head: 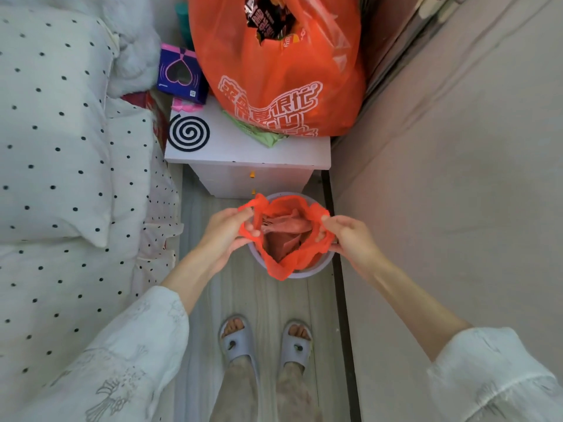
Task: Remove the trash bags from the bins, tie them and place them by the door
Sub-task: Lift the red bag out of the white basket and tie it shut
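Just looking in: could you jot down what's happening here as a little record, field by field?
activity: pulling a trash bag's rim up out of a bin
left hand: grips the left handle of the small orange bag
right hand: grips the right handle
bag: open, untied, still sitting in the grey bin
bag contents: crumpled pinkish waste
bin location: on the floor before a white nightstand
on nightstand: large orange shopping bag, black spiral coil, purple box
left of scene: polka-dot bedding
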